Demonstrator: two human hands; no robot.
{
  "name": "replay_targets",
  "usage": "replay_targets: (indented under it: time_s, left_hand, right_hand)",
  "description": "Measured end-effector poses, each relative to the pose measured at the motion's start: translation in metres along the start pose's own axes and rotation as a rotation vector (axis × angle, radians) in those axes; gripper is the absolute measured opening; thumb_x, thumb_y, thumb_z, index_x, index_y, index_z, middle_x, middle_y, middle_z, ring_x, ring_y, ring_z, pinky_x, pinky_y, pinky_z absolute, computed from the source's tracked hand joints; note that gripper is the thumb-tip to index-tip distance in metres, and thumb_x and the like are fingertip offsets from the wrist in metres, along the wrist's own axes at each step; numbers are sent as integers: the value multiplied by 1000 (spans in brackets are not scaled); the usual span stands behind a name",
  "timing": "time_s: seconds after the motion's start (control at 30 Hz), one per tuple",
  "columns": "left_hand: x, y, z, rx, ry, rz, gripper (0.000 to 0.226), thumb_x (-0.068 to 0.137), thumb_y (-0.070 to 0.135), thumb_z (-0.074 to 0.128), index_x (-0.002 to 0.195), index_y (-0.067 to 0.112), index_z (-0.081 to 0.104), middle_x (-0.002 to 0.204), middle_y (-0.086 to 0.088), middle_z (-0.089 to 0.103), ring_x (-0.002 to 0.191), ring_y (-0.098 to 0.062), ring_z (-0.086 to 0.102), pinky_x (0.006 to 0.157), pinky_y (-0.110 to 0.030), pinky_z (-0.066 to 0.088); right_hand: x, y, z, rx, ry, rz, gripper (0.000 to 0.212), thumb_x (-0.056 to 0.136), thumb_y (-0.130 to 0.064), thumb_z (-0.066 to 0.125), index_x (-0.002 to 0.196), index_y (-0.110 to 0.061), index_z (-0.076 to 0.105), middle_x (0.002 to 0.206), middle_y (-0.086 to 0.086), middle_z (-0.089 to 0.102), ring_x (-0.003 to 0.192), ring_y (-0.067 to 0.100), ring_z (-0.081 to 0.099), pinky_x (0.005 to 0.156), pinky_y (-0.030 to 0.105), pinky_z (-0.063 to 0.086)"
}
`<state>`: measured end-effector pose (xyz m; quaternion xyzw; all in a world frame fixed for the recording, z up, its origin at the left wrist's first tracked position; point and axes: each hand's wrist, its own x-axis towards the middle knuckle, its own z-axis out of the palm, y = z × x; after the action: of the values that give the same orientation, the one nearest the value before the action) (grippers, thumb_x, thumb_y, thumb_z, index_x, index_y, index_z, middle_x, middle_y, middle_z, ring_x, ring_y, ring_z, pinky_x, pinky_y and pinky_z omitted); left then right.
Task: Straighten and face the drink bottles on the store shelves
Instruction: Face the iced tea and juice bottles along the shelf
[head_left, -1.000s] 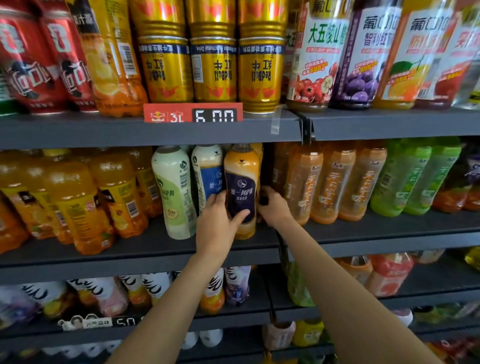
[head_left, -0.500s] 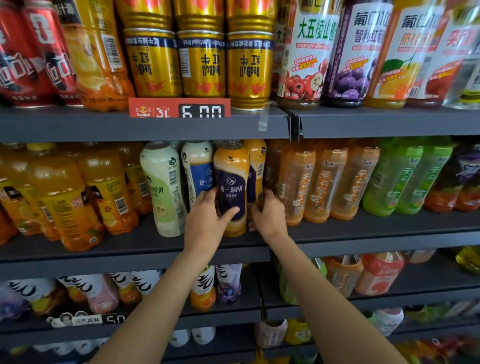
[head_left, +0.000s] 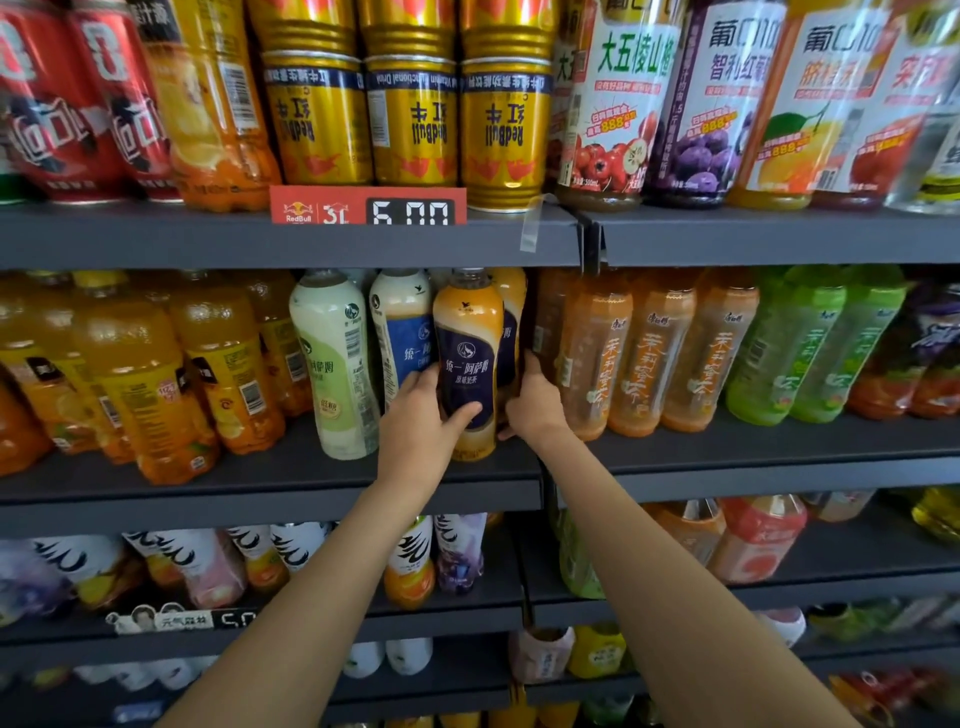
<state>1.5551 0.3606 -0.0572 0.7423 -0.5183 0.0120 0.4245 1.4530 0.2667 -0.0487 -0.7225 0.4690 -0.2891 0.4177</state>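
Left hand grips navy-label bottle on middle shelf, thumb across label. Right hand, since a second ago, moved from behind bottle to its right flank; fingers hidden, grasp cannot be told. Label now faces front; squaring judged near complete.

Upright navy-and-tan bottle, label forward
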Motion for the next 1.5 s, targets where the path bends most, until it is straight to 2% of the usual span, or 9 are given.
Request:
replay_targets:
  time_s: [0.2,0.37,0.5,0.63,0.87,1.03,1.13,1.3,1.5]
  left_hand:
    - [11,5,10,-44,-35,-17,57,81,28,71,131,10,50,123,-10,59,111,-25,58,93,-42,47]
    - [10,15,19,-66,-6,-36,51,81,27,71,124,10,52,118,-9,61,108,-25,59,89,-39,48]
    - [10,20,20,-90,25,-90,49,77,30,75,116,9,53,113,-7,60,102,-23,60,84,-41,51]
    - [6,28,23,-58,54,-110,50,79,31,72,118,9,52,116,-7,56,104,-24,57,83,-38,49]
    - [2,26,21,-130,23,-47,56,81,28,71,128,9,48,124,-7,53,113,-23,55,90,-37,48]
    - [-27,-11,-23,-208,430,37,38,85,11,64,120,4,51,112,-5,49,103,-11,48,87,-15,41]
    - [-25,-35,-42,-152,581,-123,43,80,8,70,116,-2,49,117,-19,46,110,-31,45,93,-34,41]
    - [-7,-64,-51,-142,290,-325,72,76,28,76,133,2,40,131,-18,45,124,-34,39,104,-44,34]
    - [-5,-74,-47,-161,226,-260,63,77,29,75,129,7,47,125,-13,56,116,-30,51,94,-46,43]
  right_hand:
    - [-22,10,-9,-112,-46,-201,69,84,-1,59,144,-12,27,135,14,45,122,30,47,98,39,44]
    - [-34,7,-15,-137,-87,-252,67,80,-11,70,137,-10,35,124,9,54,110,20,53,74,12,35]
    - [-34,8,-5,-161,46,-272,53,81,-13,68,127,-7,43,118,14,60,107,28,58,78,24,44]
    - [-34,6,-8,-221,55,-256,47,85,-8,64,127,-4,43,118,16,60,108,31,57,73,18,37]
    - [-37,1,-6,-308,77,-179,46,86,-8,60,127,-6,39,122,16,54,110,35,55,84,38,45]
    - [-76,-14,17,-265,548,-444,29,86,-17,66,112,-7,56,106,6,59,89,22,61,67,31,49]
    - [-76,-39,46,-231,419,-516,29,89,-18,63,115,-6,58,109,6,62,86,21,63,70,27,46]
    - [-37,-57,75,-122,66,-138,64,85,-23,68,137,-5,35,134,14,52,119,30,53,96,40,45]
    - [-45,-51,87,-315,222,-103,60,88,-33,62,129,-3,32,132,14,41,110,36,55,82,41,45]
